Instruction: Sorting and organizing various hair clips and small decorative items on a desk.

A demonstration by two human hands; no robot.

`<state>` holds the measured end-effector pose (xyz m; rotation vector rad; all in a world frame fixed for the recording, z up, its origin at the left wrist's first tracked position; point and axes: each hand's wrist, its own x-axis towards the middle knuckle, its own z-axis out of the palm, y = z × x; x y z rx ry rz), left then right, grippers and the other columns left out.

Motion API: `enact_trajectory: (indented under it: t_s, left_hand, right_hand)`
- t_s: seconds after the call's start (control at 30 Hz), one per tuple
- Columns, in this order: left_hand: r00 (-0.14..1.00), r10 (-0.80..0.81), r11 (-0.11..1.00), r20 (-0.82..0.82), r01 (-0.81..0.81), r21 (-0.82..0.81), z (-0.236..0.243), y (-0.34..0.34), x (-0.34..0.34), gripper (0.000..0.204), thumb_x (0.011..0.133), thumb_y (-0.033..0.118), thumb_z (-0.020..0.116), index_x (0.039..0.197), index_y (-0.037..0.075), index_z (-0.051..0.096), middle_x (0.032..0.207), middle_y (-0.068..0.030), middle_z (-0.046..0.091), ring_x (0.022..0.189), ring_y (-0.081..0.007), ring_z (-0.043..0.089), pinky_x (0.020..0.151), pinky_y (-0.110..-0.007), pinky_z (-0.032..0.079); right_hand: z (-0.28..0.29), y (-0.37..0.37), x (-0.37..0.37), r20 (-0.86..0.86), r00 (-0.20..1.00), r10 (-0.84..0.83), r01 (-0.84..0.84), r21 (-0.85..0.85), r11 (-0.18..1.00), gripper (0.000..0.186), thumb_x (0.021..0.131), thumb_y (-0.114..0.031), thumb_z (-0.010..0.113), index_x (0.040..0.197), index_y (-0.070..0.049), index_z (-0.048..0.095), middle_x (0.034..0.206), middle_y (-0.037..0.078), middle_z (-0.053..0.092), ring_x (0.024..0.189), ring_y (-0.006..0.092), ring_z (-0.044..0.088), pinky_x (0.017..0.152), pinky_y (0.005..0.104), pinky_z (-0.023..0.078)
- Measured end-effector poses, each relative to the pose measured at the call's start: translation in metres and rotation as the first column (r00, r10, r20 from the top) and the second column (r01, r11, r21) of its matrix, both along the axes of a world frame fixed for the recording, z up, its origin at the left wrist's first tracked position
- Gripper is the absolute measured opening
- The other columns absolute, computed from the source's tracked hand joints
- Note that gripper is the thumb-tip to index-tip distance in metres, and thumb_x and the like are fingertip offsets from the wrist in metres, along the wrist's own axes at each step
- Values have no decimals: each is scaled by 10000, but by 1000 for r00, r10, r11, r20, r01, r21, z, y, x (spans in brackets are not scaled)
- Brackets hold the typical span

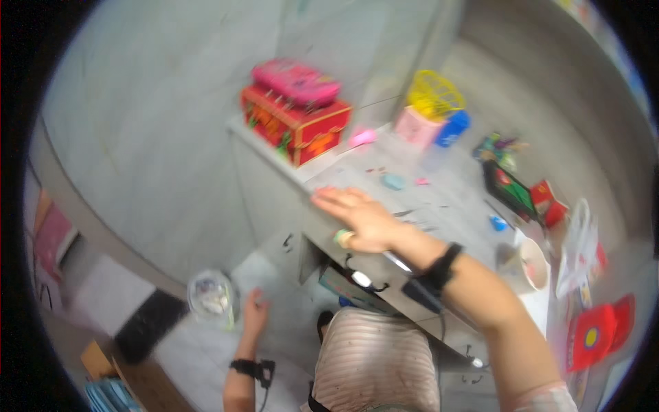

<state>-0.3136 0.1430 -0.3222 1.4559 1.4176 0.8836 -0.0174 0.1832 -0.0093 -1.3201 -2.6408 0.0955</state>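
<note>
My right hand (pixel 360 220) reaches over the front edge of the grey desk (pixel 439 247), fingers stretched out and close together near its left corner; whether they touch it I cannot tell. A small pale yellow-green item (pixel 343 238) shows by its thumb, blurred. Low on the left, my left hand (pixel 254 312) hangs with fingers curled; what they hold, if anything, I cannot make out. Beside it is a clear round container (pixel 209 295) with mixed contents. A light-blue piece (pixel 392 181) and small pink bits lie on the desktop beyond my right hand.
A red decorated box (pixel 302 134) carries a pink case (pixel 295 82). Pink and blue holders (pixel 419 127), a dark tray (pixel 508 189), a cup (pixel 532 268), a plastic bag (pixel 576 247) and red items (pixel 594 333) fill the right. A cardboard box (pixel 96 357) stands lower left.
</note>
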Motion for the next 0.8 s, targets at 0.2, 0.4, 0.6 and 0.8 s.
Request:
enact_trajectory:
  t_s: [0.2, 0.4, 0.6, 0.8]
  left_hand:
    - [959, -277, 913, 60, 244, 327, 156, -53, 90, 438, 800, 14, 555, 1225, 36, 452, 1120, -122, 559, 774, -191, 612, 660, -275, 486]
    - [926, -374, 797, -54, 351, 491, 250, -85, 121, 364, 804, -11, 545, 1162, 31, 486, 1051, -108, 564, 830, -171, 604, 664, -265, 485]
    - [875, -479, 733, -62, 438, 520, 302, -95, 169, 278, 794, 18, 585, 1069, 18, 540, 1033, -104, 568, 784, -159, 593, 649, -260, 472]
    - [864, -467, 566, -189, 456, 687, 320, -64, 234, 229, 800, 74, 593, 1027, 53, 569, 829, -90, 580, 674, -193, 576, 604, -282, 461]
  right_hand:
    - [5, -49, -18, 207, 960, -187, 172, 87, 981, 745, 759, -310, 587, 1382, -53, 268, 1465, 152, 183, 1356, 266, 190, 1085, 446, 195]
    - [62, -168, 1, -64, 998, -12, -18, -438, 899, 524, 838, -321, 544, 1308, -133, 410, 1100, 171, 583, 989, 344, 569, 845, 418, 446]
    - [95, -299, 97, -225, 948, -226, 233, 3, 972, 353, 774, -225, 626, 1090, -85, 558, 974, 70, 624, 823, 272, 620, 678, 356, 508]
    - [108, -356, 161, -240, 766, -596, 642, 253, 724, 344, 690, -78, 632, 1030, -65, 581, 928, 68, 608, 768, 250, 632, 610, 356, 524]
